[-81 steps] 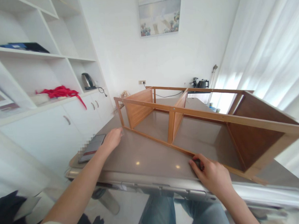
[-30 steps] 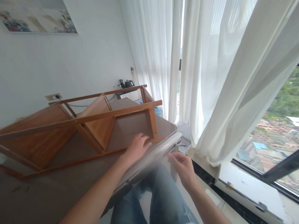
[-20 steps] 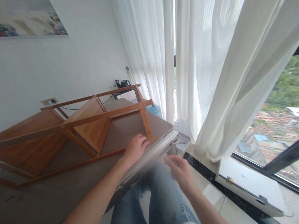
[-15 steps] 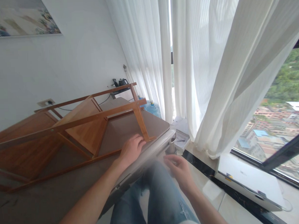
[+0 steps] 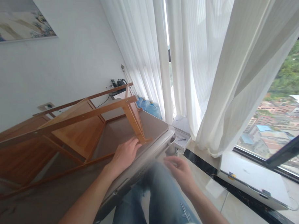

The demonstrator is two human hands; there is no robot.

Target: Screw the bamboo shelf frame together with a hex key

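A wooden shelf unit (image 5: 78, 127) in a honey-coloured, bamboo-like wood lies on the table, stretching from the middle of the view off the left edge. It is an open frame of thin rails with flat board dividers, and its end legs stand up near the table's edge closest to the person.

The left hand (image 5: 125, 158) lies over the shelf's lower rail, just beside the leg nearest the window, with the fingers pointing toward that leg. The palm is down and the fingers are slightly curved, but I cannot tell whether they are closed around the rail or only resting on it.

The right hand (image 5: 179, 174) is off the shelf, in the air above the person's jeans (image 5: 154, 196) and just beyond the table's metal edge (image 5: 139, 181). Its fingers are loosely curled and half open, holding nothing.

The table's grey-brown top (image 5: 145, 125) shows between the shelf's rails. Past its far end are a blue water bottle (image 5: 146, 107) and a dark kettle (image 5: 121, 82) on a small stand. A wall socket (image 5: 45, 106) and a framed picture (image 5: 18, 21) are on the white wall to the left. Sheer white curtains (image 5: 207, 74) hang at the right, beside a window (image 5: 282, 127) looking out over rooftops and green hills
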